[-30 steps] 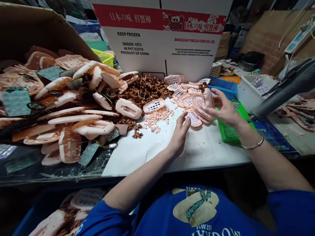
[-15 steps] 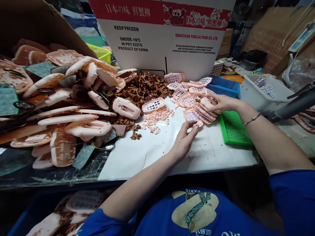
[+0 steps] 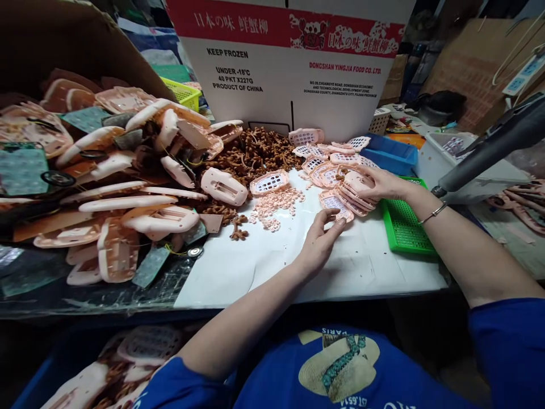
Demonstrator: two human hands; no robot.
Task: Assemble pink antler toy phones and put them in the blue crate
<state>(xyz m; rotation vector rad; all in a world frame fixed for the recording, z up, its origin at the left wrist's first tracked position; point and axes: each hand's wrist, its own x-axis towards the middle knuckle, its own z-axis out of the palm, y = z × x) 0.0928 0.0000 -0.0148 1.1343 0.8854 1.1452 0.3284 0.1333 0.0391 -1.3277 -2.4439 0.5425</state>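
My right hand [image 3: 385,184] has its thumb and fingers closed on a pink plastic shell [image 3: 359,180], the top one of a leaning stack. Just left of that stack, my left hand [image 3: 320,238] hovers over the white work surface with thumb and forefinger apart, holding nothing I can see. Its fingertips are beside a pink plastic faceplate [image 3: 334,203] with rows of holes; whether they touch cannot be made out. More perforated pink faceplates [image 3: 327,175] lie overlapped behind both hands. Small pink rings [image 3: 276,205] are scattered to the left.
Pink casings [image 3: 140,218] with circuit boards and wires are heaped at the left. Brown branched pieces [image 3: 264,150] are piled before a white carton [image 3: 276,74]. At right are a green basket [image 3: 404,227], a blue tray [image 3: 392,153] and a dark slanting arm [image 3: 489,145].
The camera view has shifted slightly, and the dark arm at the right stands differently in it. My right hand and the shell have moved very little; my left hand stays in place.
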